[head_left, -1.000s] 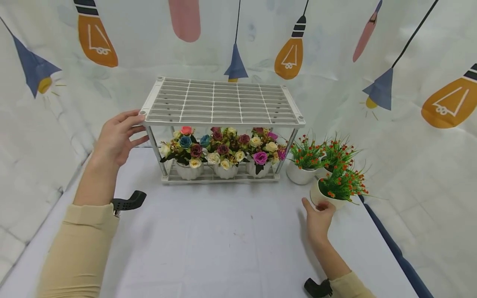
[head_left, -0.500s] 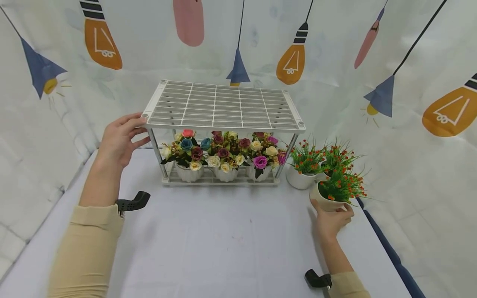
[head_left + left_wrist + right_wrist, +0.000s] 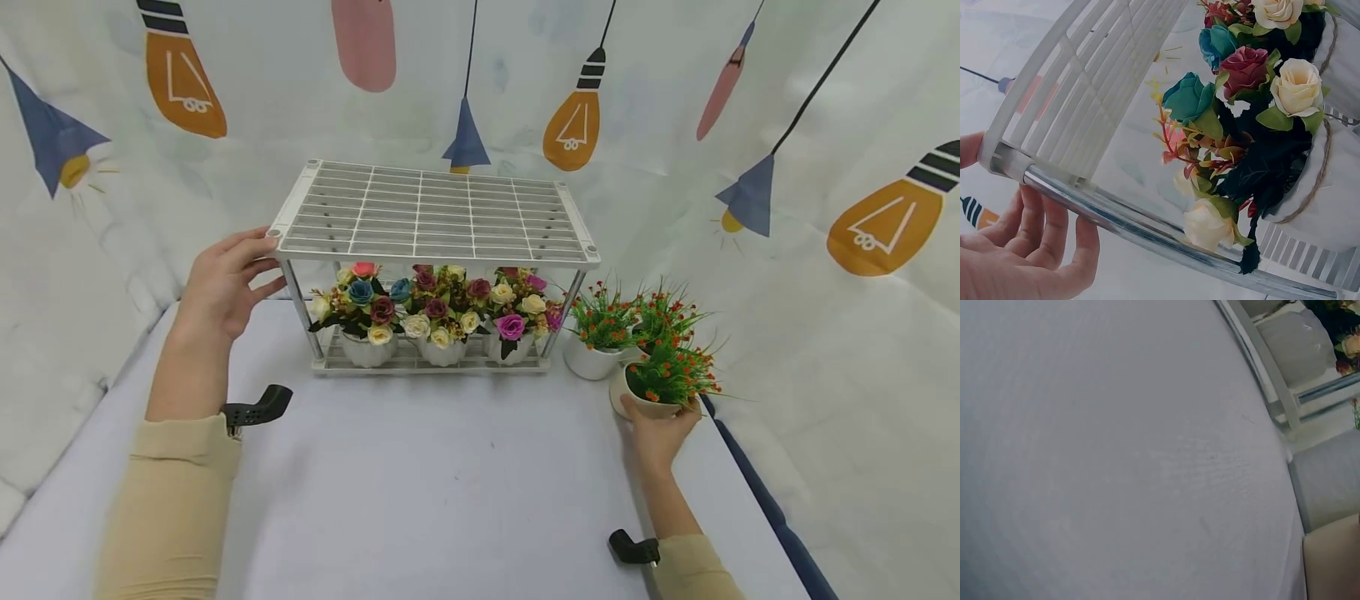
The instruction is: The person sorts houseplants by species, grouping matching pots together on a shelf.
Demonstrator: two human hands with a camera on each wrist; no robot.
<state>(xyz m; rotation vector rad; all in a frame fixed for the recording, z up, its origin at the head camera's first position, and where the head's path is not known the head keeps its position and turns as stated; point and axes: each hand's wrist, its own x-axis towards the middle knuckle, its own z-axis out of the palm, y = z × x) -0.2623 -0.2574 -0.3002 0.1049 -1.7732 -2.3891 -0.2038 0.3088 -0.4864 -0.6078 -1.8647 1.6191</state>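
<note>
Altogether two hands (image 3: 228, 283), three rose pots (image 3: 441, 354) on one rack (image 3: 435, 259), three grassy pots (image 3: 591, 362)

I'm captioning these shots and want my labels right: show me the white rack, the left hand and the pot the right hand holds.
White rack (image 3: 435, 259): head view, front edge of its top shelf.
Left hand (image 3: 217, 287): head view, middle of the hand.
Held pot (image 3: 652, 410): head view, outer wall.

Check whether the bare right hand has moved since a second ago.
Yes; in the head view, the right hand moved right, away from the white grid rack.
</note>
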